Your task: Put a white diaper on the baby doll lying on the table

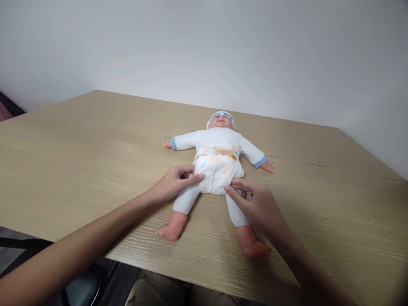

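Note:
A baby doll (219, 136) in a white outfit with blue cuffs and a lettered white cap lies on its back, its arms spread and its feet towards me. Around its hips is a white diaper (215, 172) with an orange printed band at the waist. My left hand (174, 183) pinches the diaper's leg edge on the left side, thumb on top and fingers partly hidden beneath. On the other side, my right hand (255, 199) grips the opposite leg edge between thumb and fingers, above the doll's leg.
The doll rests on a wide wooden table (95, 157) with thin seams across it. A pale wall (191, 51) rises behind. Below the near edge are my lap (159, 291) and part of a chair (83, 287).

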